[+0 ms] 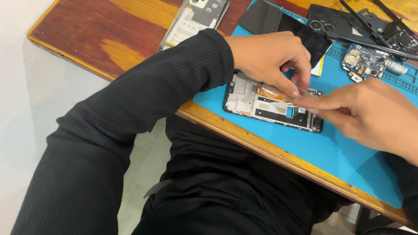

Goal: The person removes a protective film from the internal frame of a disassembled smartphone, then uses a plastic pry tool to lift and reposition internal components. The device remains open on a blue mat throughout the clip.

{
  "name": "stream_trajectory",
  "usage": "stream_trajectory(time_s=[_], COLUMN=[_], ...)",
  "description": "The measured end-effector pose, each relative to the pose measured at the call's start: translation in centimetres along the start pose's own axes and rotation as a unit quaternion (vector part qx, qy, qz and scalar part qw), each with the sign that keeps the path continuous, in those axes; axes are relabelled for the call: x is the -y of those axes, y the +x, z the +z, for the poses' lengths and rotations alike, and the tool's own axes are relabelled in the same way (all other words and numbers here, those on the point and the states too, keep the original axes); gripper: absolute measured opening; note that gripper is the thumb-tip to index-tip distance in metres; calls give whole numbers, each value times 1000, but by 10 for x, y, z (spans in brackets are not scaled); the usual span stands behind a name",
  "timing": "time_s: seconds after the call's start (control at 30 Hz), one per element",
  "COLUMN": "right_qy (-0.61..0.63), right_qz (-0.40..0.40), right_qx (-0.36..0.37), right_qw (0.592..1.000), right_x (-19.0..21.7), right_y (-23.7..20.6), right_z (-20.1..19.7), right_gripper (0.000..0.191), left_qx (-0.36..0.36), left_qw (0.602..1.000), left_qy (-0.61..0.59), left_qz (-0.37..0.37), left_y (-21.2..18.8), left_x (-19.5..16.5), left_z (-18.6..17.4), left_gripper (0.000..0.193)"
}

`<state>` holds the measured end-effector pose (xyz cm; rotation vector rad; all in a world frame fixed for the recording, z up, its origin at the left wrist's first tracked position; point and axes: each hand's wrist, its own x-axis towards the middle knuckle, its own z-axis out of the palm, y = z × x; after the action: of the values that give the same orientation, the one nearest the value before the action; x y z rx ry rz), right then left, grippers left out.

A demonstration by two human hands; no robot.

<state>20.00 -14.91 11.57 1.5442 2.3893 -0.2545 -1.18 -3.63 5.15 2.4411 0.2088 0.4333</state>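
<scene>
A wooden table [124, 14] with worn reddish varnish stands against a pale wall; a blue mat [326, 153] lies on it near the front edge. On the mat, an opened phone [255, 105] lies flat, its long axis running left to right along the table edge, insides facing up. The left hand [269, 57] presses curled fingertips onto its upper middle. The right hand [387, 120] reaches in with fingers pinched nearly closed over the phone's right part; what they grip is too blurred to tell. Beyond lie a phone back [194, 14], a circuit board [366, 61] and a black frame [384, 19].
</scene>
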Motion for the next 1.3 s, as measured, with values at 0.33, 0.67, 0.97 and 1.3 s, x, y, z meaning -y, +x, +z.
stream_trajectory(time_s=[0.33,0.67,0.97,1.3], right_qy=[94,115,118,134], right_qz=[-105,-94,-132,-100], right_qx=[-118,-103,-142,-115], right_qw=[983,984,974,979], right_x=[-13,-7,-13,-15], right_y=[3,0,0,0], right_z=[10,5,8,9], right_gripper=[32,35,28,30], left_qx=[-1,6,8,4], left_qw=[1000,1000,999,1000], left_qy=[-1,-20,-15,-24], left_qz=[0,-20,-33,-19], left_y=[1,-1,-2,-2], left_x=[2,0,-1,0], left_z=[0,1,2,1], left_gripper=[22,23,22,23])
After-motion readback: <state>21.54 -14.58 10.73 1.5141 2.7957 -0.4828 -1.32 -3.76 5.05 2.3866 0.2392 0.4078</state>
